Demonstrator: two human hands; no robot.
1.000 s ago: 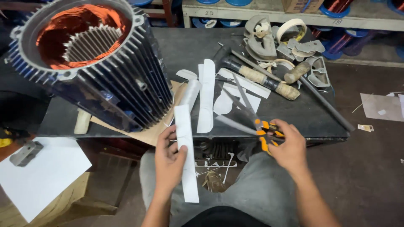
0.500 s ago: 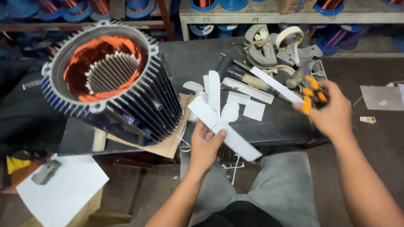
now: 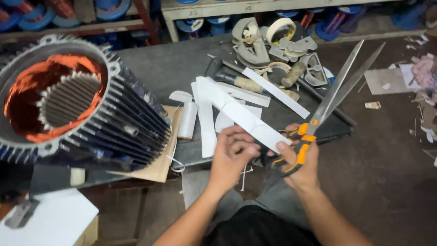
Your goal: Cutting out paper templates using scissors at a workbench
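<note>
The right hand [image 3: 300, 166] has swung back in beside the left hand [image 3: 232, 157], gripping long orange-handled steel scissors [image 3: 327, 105], blades parted; the left now pinches the white paper strip [image 3: 241, 116] between them.

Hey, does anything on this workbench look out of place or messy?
Yes. White paper strips lie scattered at odd angles beside the motor stator, and paper scraps litter the floor on the right.
</note>
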